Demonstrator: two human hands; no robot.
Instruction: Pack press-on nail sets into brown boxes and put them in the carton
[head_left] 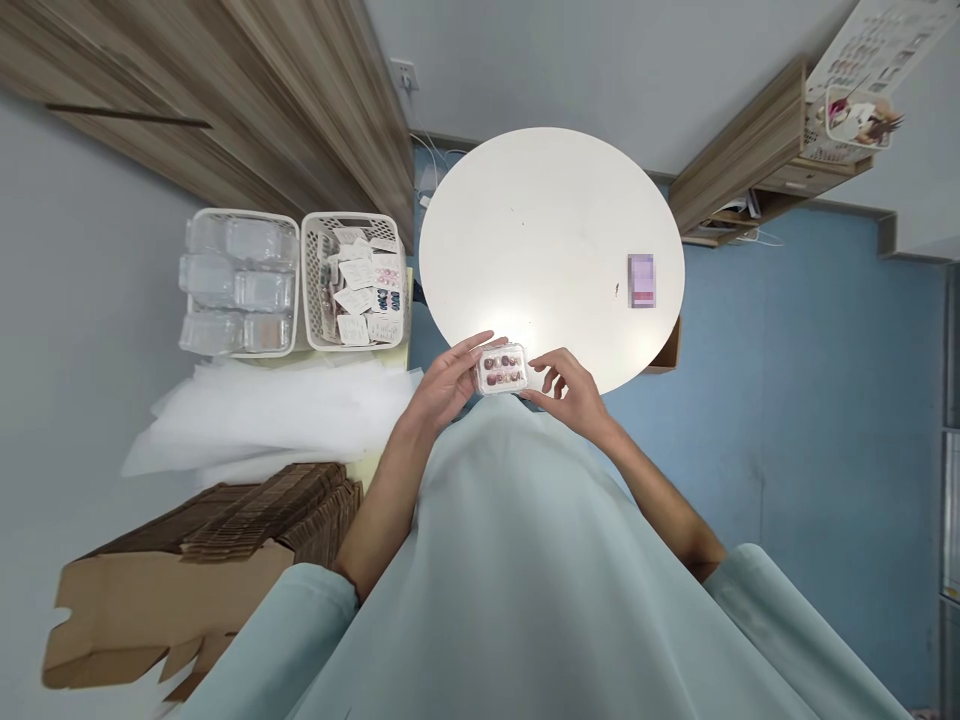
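Observation:
A small clear plastic case (502, 369) is held just over the near edge of the white table, in front of my body. Inside it, two rows of dark red and pale press-on nails show through the lid. My left hand (444, 384) grips the case from its left side, thumb along the top and fingers behind it. At the case's right edge is my right hand (566, 392), its thumb and index finger apart and the other fingers curled. The thumb tip lies close to the lower right corner; whether it touches is hard to tell.
On the round white table (547, 220) lies a purple and pink packet (642, 281). To the left stand a basket of clear plastic boxes (240, 283) and a basket of cards (355, 282). White foam sheets (277, 415) and folded cardboard boxes (202, 570) lie nearer me.

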